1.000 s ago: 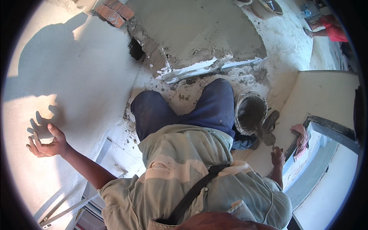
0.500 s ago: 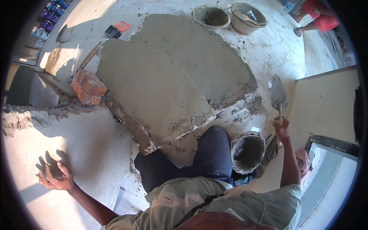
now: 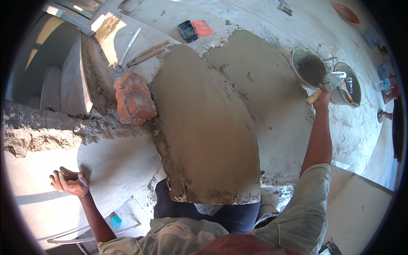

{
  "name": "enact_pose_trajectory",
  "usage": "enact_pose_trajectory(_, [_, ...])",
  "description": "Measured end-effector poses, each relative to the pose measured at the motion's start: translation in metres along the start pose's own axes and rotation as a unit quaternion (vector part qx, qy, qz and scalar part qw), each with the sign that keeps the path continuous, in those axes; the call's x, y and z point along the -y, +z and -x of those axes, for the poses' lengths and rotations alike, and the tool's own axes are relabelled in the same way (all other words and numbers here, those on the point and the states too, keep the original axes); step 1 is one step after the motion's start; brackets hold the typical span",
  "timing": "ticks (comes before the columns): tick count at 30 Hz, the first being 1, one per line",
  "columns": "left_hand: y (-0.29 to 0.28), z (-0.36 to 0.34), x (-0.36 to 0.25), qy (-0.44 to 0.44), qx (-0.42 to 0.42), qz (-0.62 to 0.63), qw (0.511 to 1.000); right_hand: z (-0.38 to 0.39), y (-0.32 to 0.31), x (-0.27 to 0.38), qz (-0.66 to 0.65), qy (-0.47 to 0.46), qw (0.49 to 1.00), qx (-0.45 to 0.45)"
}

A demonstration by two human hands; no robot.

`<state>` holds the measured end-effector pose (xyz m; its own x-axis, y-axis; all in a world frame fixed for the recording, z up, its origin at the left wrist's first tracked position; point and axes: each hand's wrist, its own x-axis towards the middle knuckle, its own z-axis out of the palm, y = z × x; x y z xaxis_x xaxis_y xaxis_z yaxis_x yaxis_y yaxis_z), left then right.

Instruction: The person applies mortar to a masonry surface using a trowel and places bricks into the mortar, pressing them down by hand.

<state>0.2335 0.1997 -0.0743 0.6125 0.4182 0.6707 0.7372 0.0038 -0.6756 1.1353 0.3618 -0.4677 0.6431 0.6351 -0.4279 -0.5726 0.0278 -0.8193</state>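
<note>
My left hand (image 3: 70,183) rests against the pale plastered surface (image 3: 117,168) at lower left, fingers loosely bent and apart, nothing in them. My right hand (image 3: 323,97) grips the wooden handle of a trowel (image 3: 334,79), arm stretched forward at the right. The blade is over the near rim of a bucket of grey mortar (image 3: 307,66). A broad, two-part patch of wet grey mortar (image 3: 204,131) lies between my arms, in front of my knees. Stacked red bricks (image 3: 135,97) sit along its left edge.
A second bucket (image 3: 340,95) holds tools. Beyond the bricks lie a white pipe (image 3: 129,46) and wooden-handled tools (image 3: 146,55); a black tray (image 3: 187,31) and orange lid (image 3: 202,28) lie farther back. A person's foot (image 3: 381,116) shows at far right. Broken masonry edges the left.
My right hand has risen from low beside the near bucket, carrying the trowel forward to the farther bucket. The view has shifted onto the mortar patch. My left hand remains at the pale surface.
</note>
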Motion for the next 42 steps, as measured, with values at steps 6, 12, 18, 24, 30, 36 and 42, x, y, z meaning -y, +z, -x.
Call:
enact_pose_trajectory(6, [-0.023,-0.01,-0.001,0.004,0.019,-0.041,0.999,0.014,0.035,-0.01,-0.076,0.031,0.995,-0.062])
enact_pose_trajectory(12, [-0.001,0.002,0.001,-0.013,0.018,-0.017,1.0,-0.009,-0.032,0.005,-0.198,-0.058,0.978,-0.022])
enact_pose_trajectory(18, [-0.011,-0.012,0.0,0.004,0.01,-0.04,0.999,0.035,-0.071,0.056,-0.236,-0.035,0.97,0.045])
enact_pose_trajectory(24, [-0.012,-0.005,0.001,-0.022,-0.001,-0.008,1.0,0.085,-0.042,0.074,-0.145,-0.105,0.983,-0.033])
enact_pose_trajectory(30, [-0.002,0.001,0.01,-0.024,-0.009,0.034,0.999,0.107,-0.076,0.067,-0.271,-0.119,0.953,-0.058])
enact_pose_trajectory(36, [-0.002,0.0,0.01,-0.02,-0.019,0.029,0.999,0.111,-0.094,0.07,-0.357,-0.162,0.913,-0.108])
enact_pose_trajectory(42, [-0.003,0.006,0.011,-0.028,0.001,-0.009,1.0,0.135,-0.144,0.082,-0.34,-0.186,0.912,-0.138])
